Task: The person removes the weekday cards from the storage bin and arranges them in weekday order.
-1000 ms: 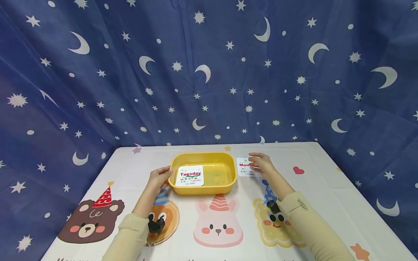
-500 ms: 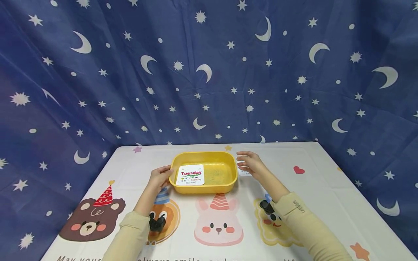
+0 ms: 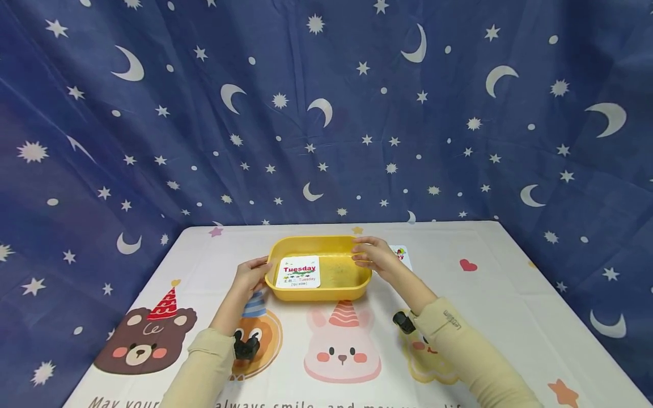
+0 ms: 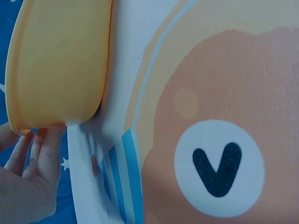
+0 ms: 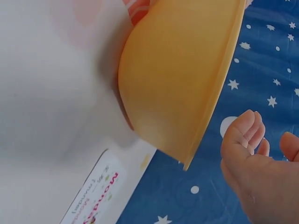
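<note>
A yellow plastic tray [image 3: 316, 294] stands at the back middle of the table. My left hand [image 3: 250, 279] grips its left end, with the fingers under the rim in the left wrist view. Inside the tray, at its left, lies a white card reading Tuesday [image 3: 298, 272]. My right hand [image 3: 380, 259] is over the tray's right end with loosely bent fingers and holds nothing; the right wrist view shows it apart from the rim. Behind that hand, a white Monday card [image 5: 96, 193] lies on the table right of the tray, partly hidden in the head view.
A white tablecloth [image 3: 449, 317] with printed animals covers the table. Blue curtains with moons and stars [image 3: 326, 113] hang along the back and both sides. Black wrist devices [image 3: 247, 347] are on both forearms.
My right hand has moved left, from over the Monday card to over the tray's right end. My left hand stays on the tray, and both cards lie where they were.
</note>
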Tool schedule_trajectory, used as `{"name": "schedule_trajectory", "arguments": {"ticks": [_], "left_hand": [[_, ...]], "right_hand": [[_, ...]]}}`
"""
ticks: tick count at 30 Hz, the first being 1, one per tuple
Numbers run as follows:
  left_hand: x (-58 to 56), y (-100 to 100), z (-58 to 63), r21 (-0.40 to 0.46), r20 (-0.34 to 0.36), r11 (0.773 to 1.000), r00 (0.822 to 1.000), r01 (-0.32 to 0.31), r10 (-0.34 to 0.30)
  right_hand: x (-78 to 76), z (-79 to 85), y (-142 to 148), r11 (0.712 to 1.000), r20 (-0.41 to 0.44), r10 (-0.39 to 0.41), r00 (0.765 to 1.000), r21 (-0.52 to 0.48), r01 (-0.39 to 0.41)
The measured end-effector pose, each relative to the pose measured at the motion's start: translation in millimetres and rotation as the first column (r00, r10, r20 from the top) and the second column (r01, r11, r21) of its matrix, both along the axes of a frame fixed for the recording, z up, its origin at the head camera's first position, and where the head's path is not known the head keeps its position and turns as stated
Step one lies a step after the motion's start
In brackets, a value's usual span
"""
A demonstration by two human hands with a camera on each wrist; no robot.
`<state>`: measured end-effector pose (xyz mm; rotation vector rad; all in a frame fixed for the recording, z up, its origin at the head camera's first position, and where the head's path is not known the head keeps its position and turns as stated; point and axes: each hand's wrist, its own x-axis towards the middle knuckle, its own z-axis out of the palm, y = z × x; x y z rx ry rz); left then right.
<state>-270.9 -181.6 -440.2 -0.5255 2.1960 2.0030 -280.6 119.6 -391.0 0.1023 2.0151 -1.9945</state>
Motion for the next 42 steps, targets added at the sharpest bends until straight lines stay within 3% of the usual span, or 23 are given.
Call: {"name": "schedule_trajectory", "arguments": {"ticks": [16, 27, 42], "left_hand": [[-1.3, -2.0, -2.0, 0.015, -0.007, 1.0, 1.0, 0.016, -0.016], [-0.9, -0.9, -1.8, 0.004, 0.001, 1.0, 1.0, 0.006, -0.006], [-0.8, 0.4, 4.5, -0.016, -0.018, 0.999, 0.999, 0.04, -0.041]], "right_hand": [[3.4, -5.5, -24.3, 0.996, -0.013, 0.056, 0.998, 0.069, -0.055], [-7.0, -21.5, -45.6, 0.987, 0.041, 0.104, 0.994, 0.121, -0.108], [-15.2, -30.5, -58.0, 0.99, 0.117, 0.04, 0.992, 0.133, -0.055]]}}
